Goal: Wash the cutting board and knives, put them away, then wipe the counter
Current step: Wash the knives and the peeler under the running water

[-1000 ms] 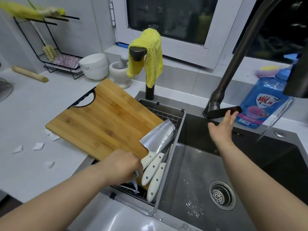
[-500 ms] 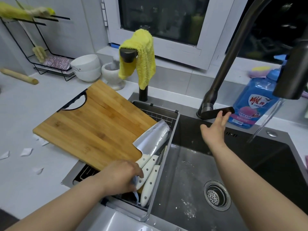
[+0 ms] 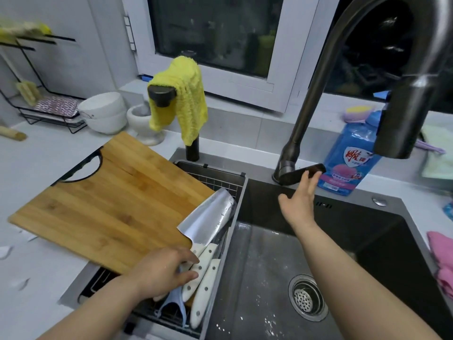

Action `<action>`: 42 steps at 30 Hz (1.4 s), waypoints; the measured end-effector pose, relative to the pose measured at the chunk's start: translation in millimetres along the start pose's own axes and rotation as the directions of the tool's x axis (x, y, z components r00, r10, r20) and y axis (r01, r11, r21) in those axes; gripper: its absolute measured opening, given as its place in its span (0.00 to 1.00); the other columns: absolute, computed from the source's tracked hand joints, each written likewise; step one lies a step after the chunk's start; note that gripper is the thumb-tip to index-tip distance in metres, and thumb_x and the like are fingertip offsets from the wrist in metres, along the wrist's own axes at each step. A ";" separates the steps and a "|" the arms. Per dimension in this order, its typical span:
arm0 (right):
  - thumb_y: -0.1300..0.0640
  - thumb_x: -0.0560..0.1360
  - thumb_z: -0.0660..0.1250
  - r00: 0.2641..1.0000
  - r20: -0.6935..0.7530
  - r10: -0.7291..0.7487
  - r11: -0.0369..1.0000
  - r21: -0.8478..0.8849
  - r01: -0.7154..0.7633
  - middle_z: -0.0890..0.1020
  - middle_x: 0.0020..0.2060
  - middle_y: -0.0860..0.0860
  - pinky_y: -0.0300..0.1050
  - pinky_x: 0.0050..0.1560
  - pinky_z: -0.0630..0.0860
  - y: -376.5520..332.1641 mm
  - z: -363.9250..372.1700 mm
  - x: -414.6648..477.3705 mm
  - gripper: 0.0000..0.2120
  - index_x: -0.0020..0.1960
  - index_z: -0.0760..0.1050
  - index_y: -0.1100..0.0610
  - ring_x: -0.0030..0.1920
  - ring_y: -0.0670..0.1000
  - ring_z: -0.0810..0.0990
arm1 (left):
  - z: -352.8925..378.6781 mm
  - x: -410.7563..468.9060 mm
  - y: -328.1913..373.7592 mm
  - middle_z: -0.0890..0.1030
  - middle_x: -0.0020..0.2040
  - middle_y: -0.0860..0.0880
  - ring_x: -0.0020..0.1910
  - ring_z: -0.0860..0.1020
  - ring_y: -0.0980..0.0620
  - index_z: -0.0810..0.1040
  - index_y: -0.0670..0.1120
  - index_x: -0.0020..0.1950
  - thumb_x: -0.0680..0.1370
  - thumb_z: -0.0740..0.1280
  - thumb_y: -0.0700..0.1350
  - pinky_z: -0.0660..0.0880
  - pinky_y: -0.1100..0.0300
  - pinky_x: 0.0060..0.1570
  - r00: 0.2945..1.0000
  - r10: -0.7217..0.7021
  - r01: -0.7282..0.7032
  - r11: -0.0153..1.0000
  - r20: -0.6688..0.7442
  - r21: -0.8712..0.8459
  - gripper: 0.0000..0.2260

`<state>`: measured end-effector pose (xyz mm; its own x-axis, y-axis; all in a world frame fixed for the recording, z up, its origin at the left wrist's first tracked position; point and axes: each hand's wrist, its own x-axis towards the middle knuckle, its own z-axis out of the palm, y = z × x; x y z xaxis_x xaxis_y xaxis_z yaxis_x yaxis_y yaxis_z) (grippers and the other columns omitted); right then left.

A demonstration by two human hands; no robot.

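White knife handle [image 3: 204, 265] sits gripped in your left hand [image 3: 161, 273], straight fingers of your right hand [image 3: 300, 200] touching the tap lever [image 3: 299, 171].

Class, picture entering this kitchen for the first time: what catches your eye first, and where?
A big wooden cutting board lies across counter and drain basket, left of the sink. A bright yellow cloth hangs on the small tap behind. The left hand grips white-handled knives in the basket; the right hand touches the faucet lever.

White knife handles [image 3: 205, 287]; maybe speckled mat [image 3: 56, 106].
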<state>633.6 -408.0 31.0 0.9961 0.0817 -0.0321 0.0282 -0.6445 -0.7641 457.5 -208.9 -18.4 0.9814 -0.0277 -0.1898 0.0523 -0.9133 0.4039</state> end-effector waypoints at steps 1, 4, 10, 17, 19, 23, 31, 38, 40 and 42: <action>0.64 0.76 0.62 1.000 -0.005 -0.004 1.000 -0.005 0.004 0.35 0.75 0.49 0.48 0.72 0.56 1.4 0.1 -0.1 0.37 0.76 0.43 0.54 0.76 0.54 0.48 | -1.6 -1.1 -0.5 0.76 0.59 0.58 0.55 0.75 0.59 0.74 0.55 0.61 0.76 0.62 0.56 0.71 0.65 0.53 1.000 -0.011 0.010 0.999 -0.019 -0.033 0.15; 0.64 0.76 0.61 0.999 -0.030 -0.010 1.000 -0.029 0.009 0.37 0.75 0.49 0.49 0.72 0.56 5.4 0.3 -0.5 0.35 0.76 0.45 0.54 0.76 0.54 0.48 | -6.0 -3.3 -4.8 0.75 0.47 0.66 0.46 0.73 0.68 0.77 0.55 0.54 0.74 0.61 0.60 0.70 0.70 0.47 0.988 -0.062 0.040 0.987 -0.140 -0.153 0.14; 0.63 0.77 0.61 0.999 -0.028 -0.016 0.999 -0.033 0.015 0.45 0.76 0.50 0.52 0.73 0.53 5.0 2.7 -5.3 0.33 0.76 0.49 0.54 0.76 0.54 0.46 | -13.1 -16.4 -27.1 0.82 0.43 0.53 0.46 0.77 0.54 0.82 0.44 0.46 0.69 0.55 0.60 0.69 0.63 0.41 0.868 -0.155 0.073 0.980 -0.473 -0.186 0.25; 0.64 0.76 0.61 0.999 0.041 -0.035 0.999 0.032 0.034 0.55 0.75 0.53 0.51 0.73 0.56 -2.8 16.6 -17.9 0.30 0.75 0.53 0.56 0.75 0.53 0.51 | -19.3 -41.5 -55.6 0.82 0.31 0.51 0.30 0.81 0.51 0.81 0.46 0.34 0.68 0.64 0.48 0.68 0.69 0.28 0.871 -0.131 0.164 0.986 -0.473 0.029 0.09; 0.64 0.76 0.61 0.997 0.057 -0.044 0.997 0.064 0.040 0.57 0.75 0.53 0.51 0.72 0.57 -7.8 21.7 -23.8 0.29 0.74 0.54 0.55 0.75 0.53 0.54 | -19.9 -46.7 -61.4 0.82 0.32 0.51 0.31 0.81 0.49 0.82 0.45 0.35 0.68 0.66 0.45 0.70 0.65 0.31 0.876 -0.141 0.160 0.987 -0.462 0.002 0.06; 0.65 0.75 0.62 0.986 0.122 -0.115 0.993 0.035 0.111 0.62 0.71 0.56 0.50 0.72 0.60 -13.8 38.2 -39.3 0.27 0.72 0.60 0.58 0.72 0.55 0.61 | -20.6 -50.1 -56.9 0.83 0.36 0.53 0.37 0.80 0.56 0.83 0.47 0.40 0.71 0.58 0.54 0.65 0.73 0.34 0.898 -0.078 0.083 0.997 -0.432 -0.008 0.17; 0.63 0.76 0.61 0.952 0.280 -0.120 0.989 -0.045 0.138 0.67 0.68 0.53 0.36 0.58 0.63 -13.8 75.2 -74.7 0.20 0.68 0.66 0.58 0.65 0.51 0.68 | 0.4 -28.3 -26.3 0.77 0.61 0.53 0.60 0.72 0.54 0.69 0.53 0.67 0.77 0.62 0.53 0.64 0.65 0.54 0.990 0.058 -0.078 0.985 -0.128 -0.151 0.19; 0.63 0.76 0.61 0.933 0.327 -0.154 0.970 -0.130 0.206 0.75 0.58 0.53 0.32 0.52 0.62 -9.5 87.4 -95.3 0.15 0.62 0.74 0.56 0.56 0.48 0.71 | -17.8 -49.2 -53.1 0.83 0.38 0.56 0.42 0.74 0.59 0.75 0.56 0.46 0.68 0.58 0.56 0.66 0.70 0.46 0.927 0.251 -0.288 0.952 -0.280 -0.102 0.11; 0.62 0.76 0.61 0.905 0.367 -0.218 0.928 -0.209 0.308 0.77 0.58 0.52 0.32 0.55 0.58 -8.3 94.7 -101.0 0.14 0.60 0.76 0.56 0.63 0.50 0.68 | -24.9 -63.0 -64.4 0.81 0.32 0.58 0.40 0.72 0.59 0.72 0.56 0.44 0.68 0.60 0.53 0.65 0.70 0.41 0.896 0.282 -0.305 0.952 -0.344 -0.013 0.07; 0.59 0.76 0.60 0.876 0.396 -0.275 0.859 -0.307 0.409 0.77 0.60 0.47 0.34 0.57 0.53 -10.7 102.2 -106.6 0.13 0.60 0.76 0.53 0.67 0.49 0.65 | -32.7 -74.2 -69.9 0.80 0.30 0.59 0.37 0.72 0.60 0.73 0.56 0.42 0.68 0.61 0.51 0.66 0.69 0.41 0.887 0.288 -0.307 0.952 -0.361 0.004 0.05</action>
<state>518.7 -332.1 -23.2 0.8322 0.5497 -0.0726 0.4569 -0.7541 -0.4718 387.0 -129.8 -3.3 0.9522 -0.1412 0.2708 -0.2526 -0.8623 0.4389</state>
